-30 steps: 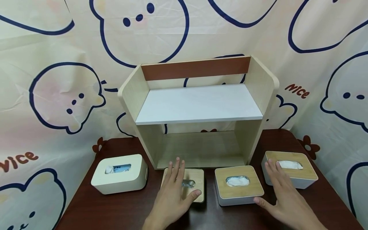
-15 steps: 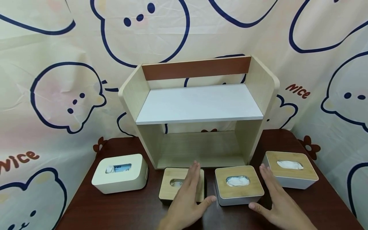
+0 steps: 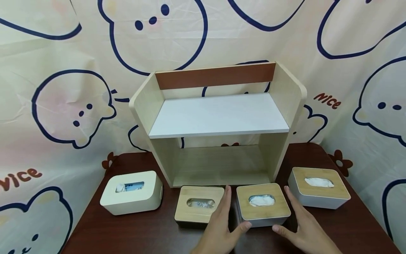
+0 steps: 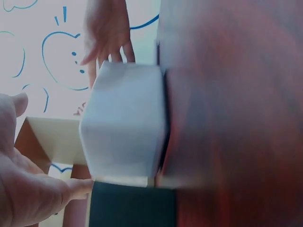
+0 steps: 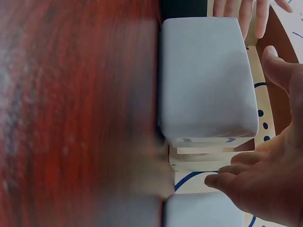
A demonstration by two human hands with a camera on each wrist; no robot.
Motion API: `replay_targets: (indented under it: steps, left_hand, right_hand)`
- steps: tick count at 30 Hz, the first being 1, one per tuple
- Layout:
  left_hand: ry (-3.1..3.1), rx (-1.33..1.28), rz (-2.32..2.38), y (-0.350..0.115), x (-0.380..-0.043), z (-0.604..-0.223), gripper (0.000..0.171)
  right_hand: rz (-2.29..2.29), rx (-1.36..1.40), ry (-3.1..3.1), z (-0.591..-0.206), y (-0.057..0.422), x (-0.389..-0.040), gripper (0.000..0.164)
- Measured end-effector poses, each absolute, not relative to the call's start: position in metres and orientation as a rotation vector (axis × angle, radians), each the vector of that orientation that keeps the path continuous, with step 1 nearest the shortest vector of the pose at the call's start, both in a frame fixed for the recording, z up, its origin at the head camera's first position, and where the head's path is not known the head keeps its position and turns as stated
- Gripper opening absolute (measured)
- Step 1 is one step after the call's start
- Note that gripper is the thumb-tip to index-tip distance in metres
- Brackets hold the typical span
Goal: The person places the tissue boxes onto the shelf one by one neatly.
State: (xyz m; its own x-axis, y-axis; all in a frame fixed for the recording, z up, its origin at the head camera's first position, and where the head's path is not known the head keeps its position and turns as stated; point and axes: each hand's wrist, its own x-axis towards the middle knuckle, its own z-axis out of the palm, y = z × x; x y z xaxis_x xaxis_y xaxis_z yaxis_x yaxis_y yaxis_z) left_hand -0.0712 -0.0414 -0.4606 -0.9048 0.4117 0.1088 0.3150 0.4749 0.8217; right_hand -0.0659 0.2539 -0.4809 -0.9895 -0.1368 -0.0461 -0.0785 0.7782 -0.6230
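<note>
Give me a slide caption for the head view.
Left hand and right hand flank the third tissue box from the left, before a shelf.

The word "Nice" [image 3: 327,100] stands in slanted, reddish-brown letters on the patterned cloth [image 3: 244,42], to the right of the shelf [image 3: 219,116]. On the same cloth, at the left edge of the head view, a second "Nice" [image 3: 20,179] appears in matching letters. The left wrist view shows a scrap of reddish lettering [image 4: 79,109] beside the pale box [image 4: 125,123], possibly "Ni", though blur leaves it uncertain.
</note>
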Motion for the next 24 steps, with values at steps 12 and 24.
replay_targets:
  steps: [12, 24]
  left_hand:
    - [2.456, 0.386, 1.530, -0.019, -0.059, -0.465, 0.104]
    - [2.521, 0.361, 1.539, -0.008, -0.056, -0.480, 0.107]
  right_hand:
    - [-1.034, -0.071, 2.811, -0.487, 0.251, -0.068, 0.125]
    - [-1.155, 0.061, 2.706, -0.491, 0.250, -0.067, 0.116]
